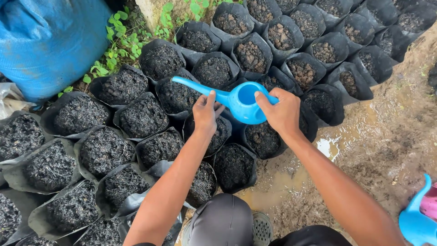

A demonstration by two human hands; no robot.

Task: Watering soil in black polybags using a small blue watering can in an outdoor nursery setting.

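Head view, looking down: a small blue watering can (pixel 243 102) with a long thin spout pointing left, held low over a cluster of black plastic grow bags (pixel 136 136) filled with dark soil. Right hand (pixel 282 111) grips the can at its right side, fingers curled around the handle, thumb laid across the rim of the open top. Left hand (pixel 205 111) supports the base of the spout, fingers wrapped beneath it and the thumb raised along its top. The spout tip hangs above a grow bag (pixel 177 93) in the middle rows. Further grow bags with lumpier brown soil (pixel 282 36) stand in rows at upper right. A large blue sack (pixel 48 43) lies at upper left, green weeds (pixel 120 43) beside it. Wet muddy ground (pixel 387 136) with a puddle lies at right. A second blue watering can (pixel 416 218) shows partly at the lower right edge. The person's knee (pixel 223 221) sits at bottom centre.
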